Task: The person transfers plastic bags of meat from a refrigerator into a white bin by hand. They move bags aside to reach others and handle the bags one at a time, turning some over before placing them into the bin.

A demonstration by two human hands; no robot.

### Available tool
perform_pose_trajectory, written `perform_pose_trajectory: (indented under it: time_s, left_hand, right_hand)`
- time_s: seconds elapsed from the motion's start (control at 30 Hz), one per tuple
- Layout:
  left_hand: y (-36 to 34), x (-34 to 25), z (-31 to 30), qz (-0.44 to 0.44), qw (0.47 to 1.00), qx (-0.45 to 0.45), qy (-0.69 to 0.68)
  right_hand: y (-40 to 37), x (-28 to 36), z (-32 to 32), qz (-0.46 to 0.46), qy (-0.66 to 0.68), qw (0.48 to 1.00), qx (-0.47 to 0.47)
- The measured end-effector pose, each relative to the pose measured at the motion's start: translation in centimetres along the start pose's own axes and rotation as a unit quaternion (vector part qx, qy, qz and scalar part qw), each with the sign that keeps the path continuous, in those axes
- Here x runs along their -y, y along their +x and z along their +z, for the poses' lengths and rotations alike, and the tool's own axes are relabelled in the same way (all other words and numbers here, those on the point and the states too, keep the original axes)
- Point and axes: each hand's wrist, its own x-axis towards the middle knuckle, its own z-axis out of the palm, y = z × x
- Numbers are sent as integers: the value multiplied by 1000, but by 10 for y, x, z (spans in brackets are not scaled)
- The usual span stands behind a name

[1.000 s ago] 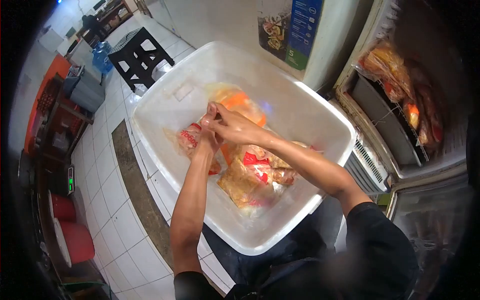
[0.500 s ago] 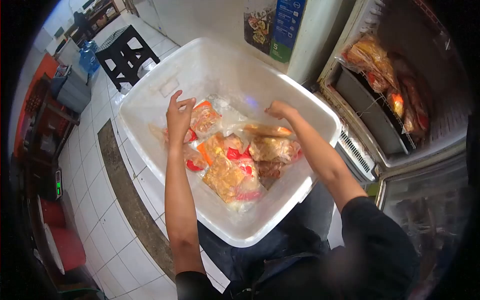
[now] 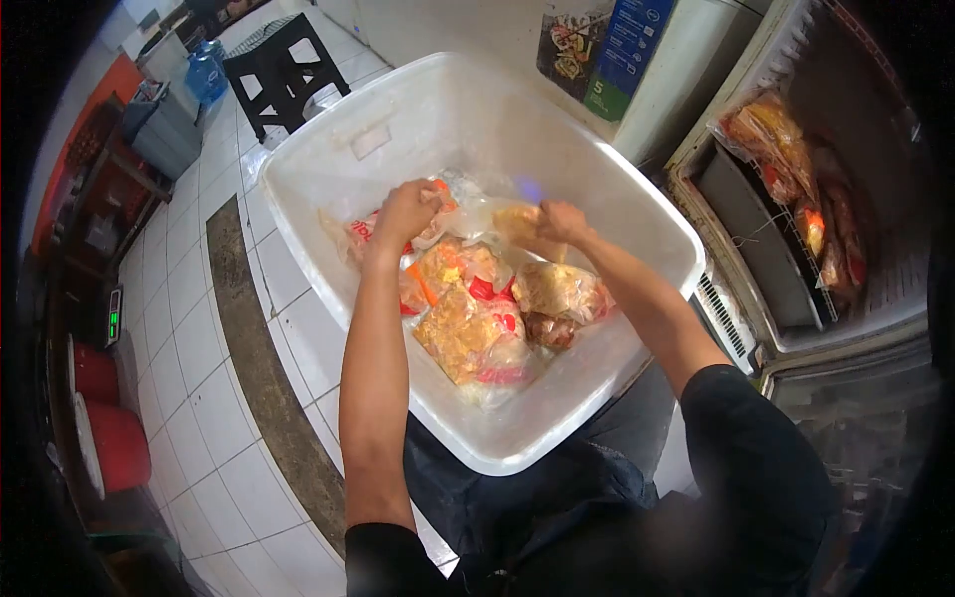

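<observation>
A large white plastic tub [image 3: 310, 174] holds several clear plastic bags of food. My left hand [image 3: 406, 214] is inside it, fingers curled closed on a plastic bag [image 3: 439, 225] with red and orange print. At the other side my right hand [image 3: 563, 223] pinches the end of a long bag of yellowish food [image 3: 517, 227], which it lifts at a tilt. Below the hands lie a flat bag of orange-yellow pieces [image 3: 460, 333], a bag of pale food [image 3: 550, 289] and a darker bag [image 3: 550, 330].
To the right a fridge stands open, with bagged food [image 3: 771, 144] on its wire rack above a grey bin [image 3: 761, 234]. A black stool [image 3: 288, 75] is beyond the tub. Red containers [image 3: 114, 443] and a scale with a green display [image 3: 114, 316] are at left.
My left hand has come down onto a bag. My right hand has closed on the long yellowish bag and raised its end. The camera view has shifted slightly.
</observation>
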Motion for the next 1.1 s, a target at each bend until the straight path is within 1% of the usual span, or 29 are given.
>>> perform_pose_trajectory:
  time_s: [0.03, 0.1, 0.13, 0.17, 0.2, 0.23, 0.27, 0.3, 0.33, 0.37, 0.43, 0.47, 0.53, 0.57, 0.6, 0.63, 0.67, 0.73, 0.77, 0.8, 0.83, 0.87, 0.93, 0.97, 1.07, 1.1]
  left_hand:
    - [0, 1, 3, -31, 998, 55, -10]
    - [-9, -18, 4, -123, 982, 138, -28]
    - [-13, -28, 4, -169, 969, 176, -36]
    - [-13, -34, 10, -168, 964, 139, -151]
    - [-12, -37, 19, -164, 945, 102, -262]
    - [-12, -39, 21, -127, 916, 94, -370]
    - [-13, -41, 22, -90, 870, 95, -475]
    - [-11, -44, 17, -18, 812, 123, -570]
    - [-12, -47, 13, 50, 740, 152, -654]
    - [-22, -57, 8, 59, 732, 80, -673]
    - [-26, -53, 3, -9, 730, 42, -682]
    - [-24, -55, 2, -36, 724, 23, -688]
    - [-16, -52, 0, -25, 716, -13, -697]
    - [-11, -50, -4, -20, 712, -29, -701]
    - [-9, -46, -6, -17, 707, -47, -706]
    - [-16, -54, -17, -31, 709, -35, -703]
    - [-23, -60, -24, -25, 722, -33, -691]
    - [-35, -63, -35, -9, 745, -34, -666]
    - [-37, -59, -38, 6, 755, -23, -655]
    - [-39, -58, -38, 23, 752, -2, -658]
    - [-44, -63, -40, 40, 749, 21, -661]
    - [-46, -66, -40, 56, 745, 45, -663]
    - [-44, -62, -36, 58, 752, 59, -654]
    - [-44, -59, -34, 58, 755, 63, -650]
    - [-48, -62, -30, 53, 781, 33, -622]
    - [-46, -59, -29, 53, 785, 33, -616]
  right_hand:
    - [1, 6, -17, -4, 12, 1000, -16]
    - [-3, 27, -59, -15, 33, 998, -47]
    - [-10, 45, -80, -37, 53, 995, -76]
    - [-19, 67, -100, -61, 73, 990, -107]
    - [-29, 89, -116, -85, 94, 982, -139]
    - [-39, 109, -123, -131, 116, 969, -174]
    - [-49, 128, -128, -178, 137, 952, -211]
    - [-62, 146, -133, -234, 175, 922, -252]
    - [-75, 161, -132, -288, 213, 887, -290]
    - [-83, 173, -127, -286, 164, 892, -308]
    - [-95, 192, -120, -285, 61, 895, -337]
    - [-98, 193, -122, -320, 66, 882, -340]
    - [-99, 189, -131, -383, 70, 854, -345]
    - [-95, 181, -142, -400, 124, 843, -337]
    - [-89, 168, -156, -354, 188, 850, -342]
    - [-83, 154, -171, -304, 254, 851, -344]
    - [-76, 140, -182, -252, 320, 847, -342]
    - [-56, 110, -192, -194, 340, 823, -412]
    - [-47, 101, -191, -177, 421, 816, -356]
    - [-40, 93, -189, -158, 497, 800, -296]
    - [-40, 91, -189, -136, 569, 777, -234]
    - [-40, 89, -187, -157, 607, 762, -163]
    - [-43, 89, -182, -197, 671, 715, -18]
    - [-44, 90, -179, -238, 701, 668, 75]
    - [-57, 104, -175, -302, 597, 739, 82]
    - [-65, 106, -181, -280, 573, 766, 81]
